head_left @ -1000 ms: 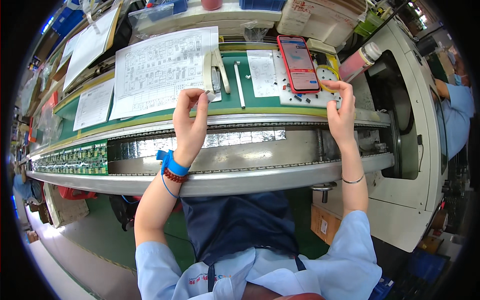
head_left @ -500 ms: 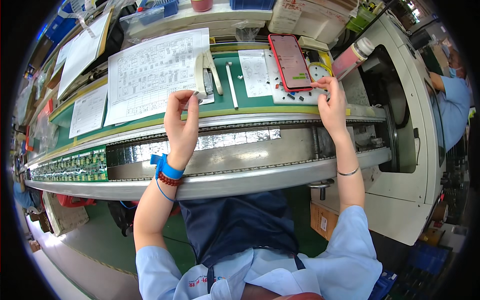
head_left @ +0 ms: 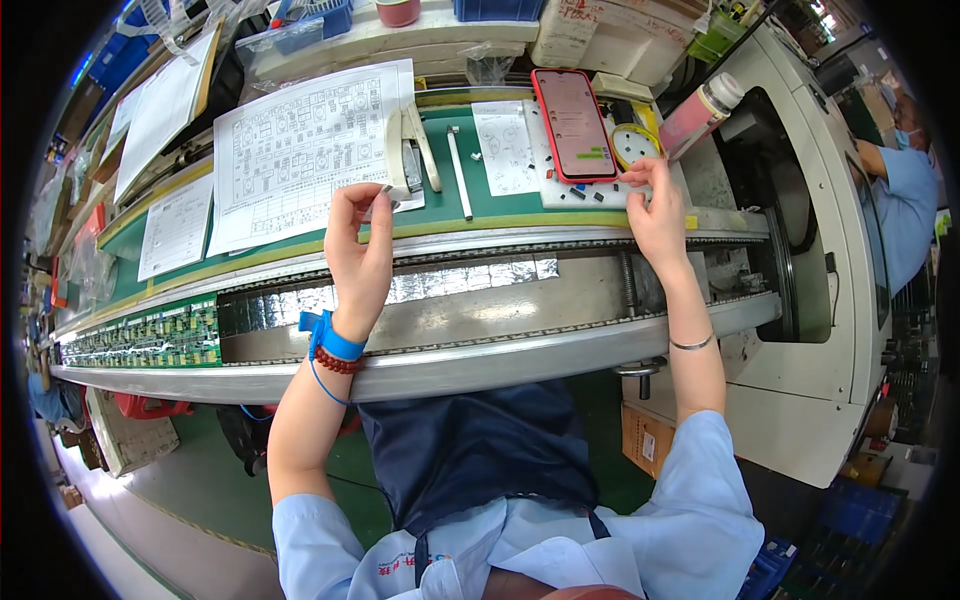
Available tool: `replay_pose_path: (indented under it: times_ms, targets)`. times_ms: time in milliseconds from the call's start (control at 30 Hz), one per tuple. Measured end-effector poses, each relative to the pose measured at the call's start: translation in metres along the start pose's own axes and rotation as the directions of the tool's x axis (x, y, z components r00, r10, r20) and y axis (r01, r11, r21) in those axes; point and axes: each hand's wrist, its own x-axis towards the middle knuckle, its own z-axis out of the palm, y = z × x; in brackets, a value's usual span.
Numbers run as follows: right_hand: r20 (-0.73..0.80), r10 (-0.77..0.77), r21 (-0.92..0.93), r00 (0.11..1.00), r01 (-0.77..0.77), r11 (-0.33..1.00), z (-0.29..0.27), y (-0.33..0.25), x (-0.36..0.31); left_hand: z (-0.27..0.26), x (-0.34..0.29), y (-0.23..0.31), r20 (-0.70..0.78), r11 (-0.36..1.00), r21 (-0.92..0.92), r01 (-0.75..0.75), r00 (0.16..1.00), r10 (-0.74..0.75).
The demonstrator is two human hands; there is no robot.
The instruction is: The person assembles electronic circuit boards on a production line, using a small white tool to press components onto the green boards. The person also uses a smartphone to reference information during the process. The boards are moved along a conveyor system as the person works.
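Above the metal conveyor [head_left: 480, 364], seen from the head: gripping a small grey piece [head_left: 387, 190] between thumb and fingers of the left hand [head_left: 360, 265], near the printed sheet [head_left: 300, 150]. By the lower right corner of the red-cased phone [head_left: 577, 130], holding the right hand [head_left: 658, 222] with thumb and index finger parted; cannot tell whether touching. Beside the phone, seeing small dark parts [head_left: 598, 196] on a white board [head_left: 570, 204].

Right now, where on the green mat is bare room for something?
Narrow strips: between the off-white stapler and white stick; between that stick's lower half and the sketch sheet. Crowded: white board, with smartphone and small parts.
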Motion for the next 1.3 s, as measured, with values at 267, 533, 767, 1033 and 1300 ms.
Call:
replay_pose_path:
  times_ms: [267,533,767,1033,1300]
  targets:
    - [0.055,-0.257,-0.042,0.965,0.259,0.965,-0.002,-0.023,0.004,0.002,-0.001,0.0,-0.013,1.0,0.002,0.0,1.0,0.0]
    - [0.068,-0.247,0.018,0.967,0.246,0.969,0.005,-0.023,0.004,0.0,0.0,0.004,-0.05,0.988,0.129,-0.083,0.995,0.09]
    - [-0.076,-0.033,0.042,0.997,0.036,0.998,0.011,0.004,0.006,-0.008,0.012,0.014,-0.133,0.963,0.154,-0.223,0.961,0.244]
    - [0.003,0.005,0.204,1.0,-0.006,0.979,0.023,0.059,0.002,-0.022,-0.051,0.06,-0.119,0.986,-0.032,-0.162,0.98,0.157]
    - [0.08,0.067,0.251,0.995,-0.085,0.964,0.024,0.035,0.008,-0.049,-0.111,0.053,-0.123,0.98,0.148,-0.134,0.981,0.153]
